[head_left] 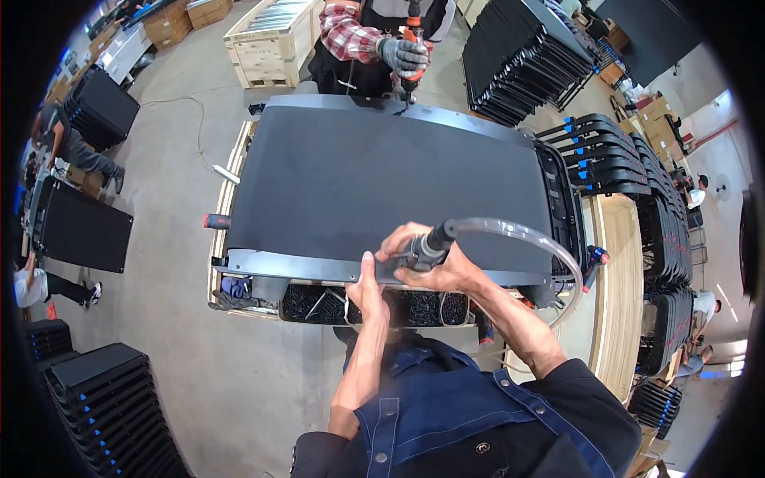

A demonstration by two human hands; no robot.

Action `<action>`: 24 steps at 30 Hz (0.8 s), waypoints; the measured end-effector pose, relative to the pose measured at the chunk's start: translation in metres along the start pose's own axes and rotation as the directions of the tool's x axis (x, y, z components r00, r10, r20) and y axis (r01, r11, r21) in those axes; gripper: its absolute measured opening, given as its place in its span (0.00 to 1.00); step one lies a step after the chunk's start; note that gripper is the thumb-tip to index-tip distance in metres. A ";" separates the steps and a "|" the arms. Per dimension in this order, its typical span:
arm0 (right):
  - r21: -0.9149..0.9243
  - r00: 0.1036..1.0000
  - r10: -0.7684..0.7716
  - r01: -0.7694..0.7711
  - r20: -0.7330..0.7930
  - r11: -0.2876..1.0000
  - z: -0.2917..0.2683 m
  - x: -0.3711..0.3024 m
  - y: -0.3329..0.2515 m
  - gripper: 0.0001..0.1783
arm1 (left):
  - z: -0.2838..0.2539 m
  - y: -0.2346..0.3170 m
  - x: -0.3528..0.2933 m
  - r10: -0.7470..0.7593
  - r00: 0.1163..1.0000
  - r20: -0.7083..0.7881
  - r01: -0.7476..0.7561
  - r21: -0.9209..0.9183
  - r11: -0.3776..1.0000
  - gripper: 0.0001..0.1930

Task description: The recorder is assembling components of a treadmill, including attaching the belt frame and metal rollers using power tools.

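A long deck covered by a black belt (382, 179), like a treadmill's, lies across the bench before me. Along its near side runs a grey metal rail (295, 266). My right hand (446, 271) is wrapped around an air screwdriver (426, 248), which is tilted over this rail; a clear hose (526, 231) curves from its top to the right. My left hand (368, 291) grips the rail's near edge just left of the tool, thumb on top, other fingers mostly hidden. Whether the tool's tip touches a screw is hidden behind my hands.
Below the rail sits a black tray of screws (319, 305). Opposite, a person's gloved hand (402, 57) holds an orange-black power driver (413, 36) on the far rail (454, 115). Black frames (610, 155) are stacked at right. A red-black tool handle (216, 221) juts out left.
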State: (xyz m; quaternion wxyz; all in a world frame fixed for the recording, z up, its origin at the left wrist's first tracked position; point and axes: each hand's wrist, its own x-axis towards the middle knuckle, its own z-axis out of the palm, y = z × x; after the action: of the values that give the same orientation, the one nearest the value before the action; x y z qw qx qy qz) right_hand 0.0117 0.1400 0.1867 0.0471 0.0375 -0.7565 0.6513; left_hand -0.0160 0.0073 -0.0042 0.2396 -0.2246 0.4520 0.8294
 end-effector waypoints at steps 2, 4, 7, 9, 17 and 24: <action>0.000 0.997 -0.056 0.057 0.046 0.998 -0.002 -0.001 0.003 0.17 | 0.007 -0.001 0.002 0.014 1.000 -0.002 -0.014 0.045 0.999 0.24; -0.010 0.997 -0.047 0.047 0.056 0.999 -0.005 -0.002 0.009 0.18 | 0.011 -0.003 0.008 0.023 0.999 -0.027 -0.022 0.044 0.999 0.24; 0.003 0.999 -0.023 0.023 0.027 1.000 0.003 -0.003 0.010 0.18 | -0.002 -0.018 0.022 0.097 0.993 -0.062 -0.094 0.044 0.995 0.22; -0.093 0.981 -0.180 0.187 0.079 0.978 0.009 0.001 0.002 0.19 | -0.004 -0.020 0.020 0.109 0.993 -0.045 -0.110 -0.009 0.994 0.21; -0.083 0.989 -0.134 0.128 -0.066 0.988 0.008 -0.025 0.019 0.17 | 0.016 -0.007 0.003 0.119 0.986 -0.114 -0.122 -0.020 0.992 0.29; 0.065 0.984 -0.089 0.099 -0.152 0.993 0.000 -0.030 0.019 0.21 | 0.022 0.000 -0.001 0.158 0.986 -0.044 -0.161 -0.073 0.984 0.27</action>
State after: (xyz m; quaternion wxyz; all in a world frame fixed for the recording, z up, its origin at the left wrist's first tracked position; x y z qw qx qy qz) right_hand 0.0393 0.1432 0.1643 0.1327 0.0262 -0.7242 0.6762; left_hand -0.0186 0.0261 0.0078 0.1550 -0.2125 0.4409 0.8582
